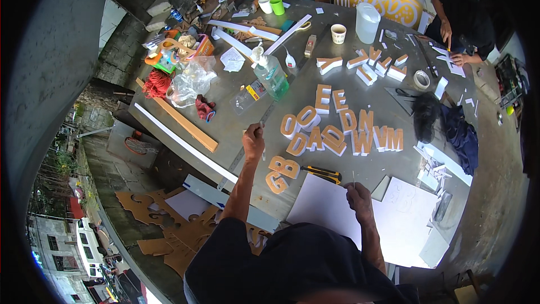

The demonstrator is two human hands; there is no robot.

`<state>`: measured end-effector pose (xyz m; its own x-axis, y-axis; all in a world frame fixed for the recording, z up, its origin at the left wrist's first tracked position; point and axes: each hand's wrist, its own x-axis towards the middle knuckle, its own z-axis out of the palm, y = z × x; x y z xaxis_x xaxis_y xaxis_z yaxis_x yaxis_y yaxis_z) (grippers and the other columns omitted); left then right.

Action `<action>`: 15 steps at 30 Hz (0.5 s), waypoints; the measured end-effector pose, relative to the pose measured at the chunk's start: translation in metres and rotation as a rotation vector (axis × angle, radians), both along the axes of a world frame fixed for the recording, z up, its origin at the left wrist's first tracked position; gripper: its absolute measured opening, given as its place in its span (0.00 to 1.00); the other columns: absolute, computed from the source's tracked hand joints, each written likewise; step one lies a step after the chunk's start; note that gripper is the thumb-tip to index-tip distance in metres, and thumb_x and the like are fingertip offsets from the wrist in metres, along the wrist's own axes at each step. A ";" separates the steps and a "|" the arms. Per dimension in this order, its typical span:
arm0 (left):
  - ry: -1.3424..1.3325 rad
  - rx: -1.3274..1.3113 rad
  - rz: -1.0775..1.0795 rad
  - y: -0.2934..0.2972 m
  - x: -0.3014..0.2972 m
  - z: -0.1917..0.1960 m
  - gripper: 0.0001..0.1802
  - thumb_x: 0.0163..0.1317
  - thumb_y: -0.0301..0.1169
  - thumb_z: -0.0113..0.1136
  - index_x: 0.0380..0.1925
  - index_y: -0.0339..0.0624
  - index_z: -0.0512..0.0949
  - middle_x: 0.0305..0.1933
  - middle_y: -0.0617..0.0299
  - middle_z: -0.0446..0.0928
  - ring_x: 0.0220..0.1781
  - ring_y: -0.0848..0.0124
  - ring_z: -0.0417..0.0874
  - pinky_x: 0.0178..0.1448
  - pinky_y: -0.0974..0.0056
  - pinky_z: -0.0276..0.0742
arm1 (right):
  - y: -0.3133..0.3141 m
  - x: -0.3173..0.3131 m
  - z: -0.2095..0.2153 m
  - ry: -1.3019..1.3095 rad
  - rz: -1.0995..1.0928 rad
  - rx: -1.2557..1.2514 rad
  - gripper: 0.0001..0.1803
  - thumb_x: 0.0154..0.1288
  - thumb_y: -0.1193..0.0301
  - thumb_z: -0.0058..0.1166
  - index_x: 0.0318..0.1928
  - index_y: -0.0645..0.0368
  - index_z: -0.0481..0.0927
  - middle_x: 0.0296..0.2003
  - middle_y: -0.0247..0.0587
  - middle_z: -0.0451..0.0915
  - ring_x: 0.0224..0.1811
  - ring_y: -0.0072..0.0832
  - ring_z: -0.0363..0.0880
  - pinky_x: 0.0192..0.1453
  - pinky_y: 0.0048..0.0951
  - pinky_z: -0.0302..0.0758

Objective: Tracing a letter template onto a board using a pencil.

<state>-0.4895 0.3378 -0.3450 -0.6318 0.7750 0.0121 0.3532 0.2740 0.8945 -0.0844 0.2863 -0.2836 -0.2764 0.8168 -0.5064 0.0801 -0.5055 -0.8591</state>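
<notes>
My left hand [253, 141] is closed above the table beside a long metal ruler [240, 156]. A small bit shows past its fingers, too small to name. Over white sheets [326, 201] at the near edge, my right hand [360, 198] is closed around a thin upright sliver [353, 178], whose kind I cannot make out. A yellow-and-black utility knife [322, 174] lies between my hands. Cardboard letters with brown faces and white sides stand beyond it, among them a rounded letter [284, 167] nearest my left hand.
A pump bottle [271, 76] of green liquid, a white cup [338, 33] and a pitcher [367, 23] stand farther back. Plastic bags [191, 82] and red cord [157, 83] clutter the left. Across the table at right, a co-worker [462, 20] handles white pieces. Dark cloth [458, 135] lies at right.
</notes>
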 end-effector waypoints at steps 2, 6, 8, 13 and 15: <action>-0.270 0.095 -0.126 0.002 0.013 0.020 0.09 0.70 0.23 0.58 0.47 0.36 0.82 0.36 0.62 0.79 0.36 0.72 0.78 0.41 0.60 0.77 | 0.011 -0.009 0.003 0.056 -0.011 0.035 0.13 0.76 0.65 0.50 0.45 0.62 0.81 0.21 0.26 0.69 0.20 0.13 0.61 0.23 0.20 0.58; -0.887 0.224 -0.466 0.012 0.061 0.060 0.10 0.73 0.25 0.58 0.51 0.35 0.81 0.38 0.66 0.80 0.38 0.77 0.78 0.45 0.64 0.77 | 0.042 -0.022 0.021 0.121 0.016 0.166 0.14 0.78 0.66 0.47 0.46 0.65 0.80 0.22 0.31 0.70 0.20 0.17 0.63 0.24 0.23 0.61; -0.942 0.166 -0.479 0.018 0.094 0.066 0.11 0.73 0.25 0.58 0.52 0.34 0.81 0.39 0.66 0.80 0.39 0.76 0.79 0.48 0.64 0.77 | 0.054 -0.021 0.026 0.054 0.027 0.202 0.15 0.78 0.67 0.45 0.48 0.66 0.80 0.22 0.32 0.70 0.21 0.19 0.64 0.26 0.25 0.63; -1.029 0.072 -0.476 0.095 0.159 0.065 0.11 0.74 0.25 0.57 0.52 0.32 0.80 0.42 0.62 0.81 0.44 0.71 0.83 0.53 0.62 0.80 | 0.123 0.013 0.040 -0.077 -0.017 0.308 0.19 0.77 0.67 0.41 0.52 0.68 0.80 0.26 0.35 0.72 0.24 0.20 0.68 0.30 0.27 0.66; -1.056 0.032 -0.407 0.131 0.196 0.067 0.10 0.73 0.26 0.59 0.49 0.31 0.81 0.41 0.61 0.81 0.44 0.69 0.84 0.53 0.60 0.83 | 0.152 0.042 0.039 -0.124 -0.029 0.356 0.17 0.76 0.69 0.41 0.52 0.68 0.80 0.28 0.37 0.73 0.27 0.21 0.72 0.30 0.28 0.67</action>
